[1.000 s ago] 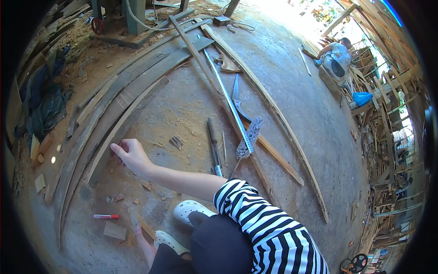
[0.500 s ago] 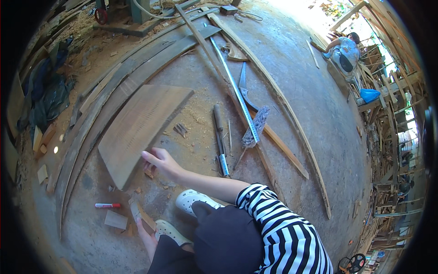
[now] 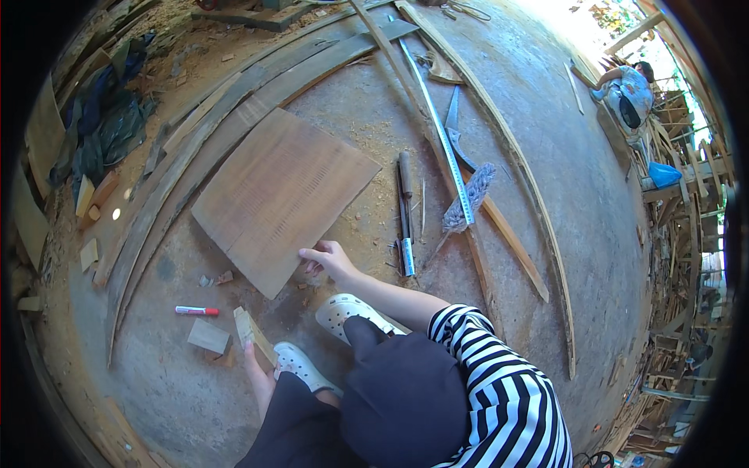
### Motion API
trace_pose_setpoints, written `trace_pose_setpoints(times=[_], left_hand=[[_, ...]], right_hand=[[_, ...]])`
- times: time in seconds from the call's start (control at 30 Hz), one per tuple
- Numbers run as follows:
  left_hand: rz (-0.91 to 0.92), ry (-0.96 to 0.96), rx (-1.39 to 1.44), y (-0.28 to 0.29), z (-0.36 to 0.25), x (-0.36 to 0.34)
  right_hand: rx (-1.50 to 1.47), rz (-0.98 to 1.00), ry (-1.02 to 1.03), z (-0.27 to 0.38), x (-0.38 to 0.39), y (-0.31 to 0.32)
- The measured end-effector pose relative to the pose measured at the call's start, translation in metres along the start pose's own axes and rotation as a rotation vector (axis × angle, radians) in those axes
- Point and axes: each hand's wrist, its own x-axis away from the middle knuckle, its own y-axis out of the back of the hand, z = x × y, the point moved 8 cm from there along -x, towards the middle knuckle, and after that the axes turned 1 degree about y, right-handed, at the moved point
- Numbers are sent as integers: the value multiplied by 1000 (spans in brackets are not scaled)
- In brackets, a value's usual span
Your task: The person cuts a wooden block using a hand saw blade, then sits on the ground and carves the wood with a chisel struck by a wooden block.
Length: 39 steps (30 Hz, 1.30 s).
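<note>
My right hand pinches the near right edge of a wide, flat wooden board, its thumb lying over that edge. A row of short dark marks runs across the board's brown face. Lower down, my left hand grips a short block of pale wood beside my left shoe. Left of that hand lie a red-and-white marker and a small square wood offcut. The fingers of my right hand under the board are partly hidden.
Long curved planks lie to the left. On the right are a chisel-like tool, a steel ruler, a hand saw, a fuzzy grey brush and long strips. Another person sits bent over at the far right.
The wooden board has turned so that more of its face shows, and my right hand has moved right with it. My left hand keeps its block. The whole view has shifted.
</note>
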Motion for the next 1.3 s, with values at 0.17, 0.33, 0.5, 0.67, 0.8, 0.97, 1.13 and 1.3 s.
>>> trace_pose_setpoints(times=[0.17,0.33,0.5,0.67,0.8,0.97,1.13,1.3], left_hand=[[-72,-43,48,11,-3,12],[-80,-9,62,-6,3,8],[-51,-27,31,-5,5,20],[-39,-44,-9,7,9,26],[9,-46,-39,-1,13,26],[55,-55,-71,-7,17,24],[98,-56,-100,-13,23,20],[133,-61,-133,-16,26,14]], right_hand=[[88,-28,-59,-16,3,10],[297,-36,-137,-26,24,43],[820,-462,274,24,49,93],[1154,-880,119,54,96,140],[1276,-1022,100,51,119,163],[1201,-958,-51,34,117,181],[1183,-886,-20,24,104,192],[985,-877,-16,16,98,190]])
